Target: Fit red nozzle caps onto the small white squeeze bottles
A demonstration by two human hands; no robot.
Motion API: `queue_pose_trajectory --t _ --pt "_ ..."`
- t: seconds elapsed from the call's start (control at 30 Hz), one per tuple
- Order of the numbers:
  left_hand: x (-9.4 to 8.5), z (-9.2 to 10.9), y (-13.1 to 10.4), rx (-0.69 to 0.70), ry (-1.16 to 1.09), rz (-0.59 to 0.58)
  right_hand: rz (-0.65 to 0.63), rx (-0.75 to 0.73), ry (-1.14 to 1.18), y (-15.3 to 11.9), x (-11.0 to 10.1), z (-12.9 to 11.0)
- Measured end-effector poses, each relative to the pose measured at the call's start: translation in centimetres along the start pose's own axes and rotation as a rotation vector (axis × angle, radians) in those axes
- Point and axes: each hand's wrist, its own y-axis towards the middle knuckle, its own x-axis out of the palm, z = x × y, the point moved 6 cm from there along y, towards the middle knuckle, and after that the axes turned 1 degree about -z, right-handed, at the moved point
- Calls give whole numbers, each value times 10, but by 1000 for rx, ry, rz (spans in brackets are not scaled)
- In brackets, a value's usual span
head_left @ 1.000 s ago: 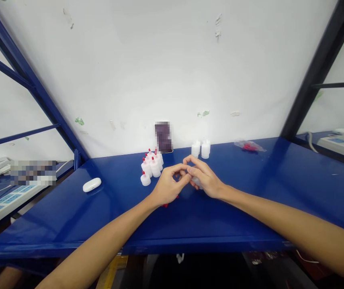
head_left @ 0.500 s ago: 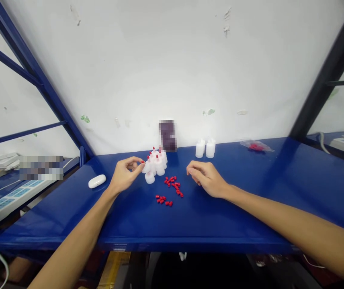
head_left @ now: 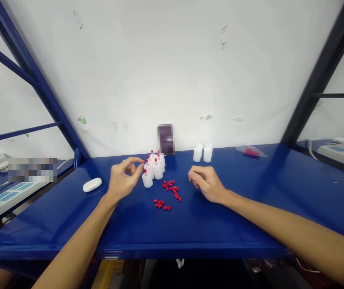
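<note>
White case (head_left: 92,185) — power strip (head_left: 9,197) leftward

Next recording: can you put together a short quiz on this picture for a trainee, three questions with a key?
1. Which hand is nearer the red-capped white bottles?
2. Fill in the colour: the loose red caps lie on a ____ tabletop.
3. Where is the white earbud case?
A) leaning against the back wall
B) on the tabletop, over to the person's left
C) on the tabletop, over to the person's right

Key:
1. The left hand.
2. Blue.
3. B.
</note>
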Motion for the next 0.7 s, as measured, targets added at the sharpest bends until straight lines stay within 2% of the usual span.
queue_pose_trajectory --t 0.03,0.1,0.2,0.27,0.33,0.43,0.57,0.7 --pt "6 8 -1 52 17 -55 -7 -2 -12 0 1 0" --pt "28 23 -2 172 104 -280 -3 -16 -32 0 2 -2" --pt "62 36 -6 324 413 -649 7 -54 -56 0 3 -6" --pt "76 39 -6 392 637 -782 -8 -72 -75 0 4 -9" --pt "84 43 -6 457 760 -864 -21 -74 -86 1 5 -10" --pt "91 49 -8 510 809 -932 -32 -59 -88 1 5 -11" --pt "96 53 -10 491 849 -962 -38 -59 -98 1 5 -10" --pt "96 52 -6 473 871 -948 37 -51 -71 1 0 -6"
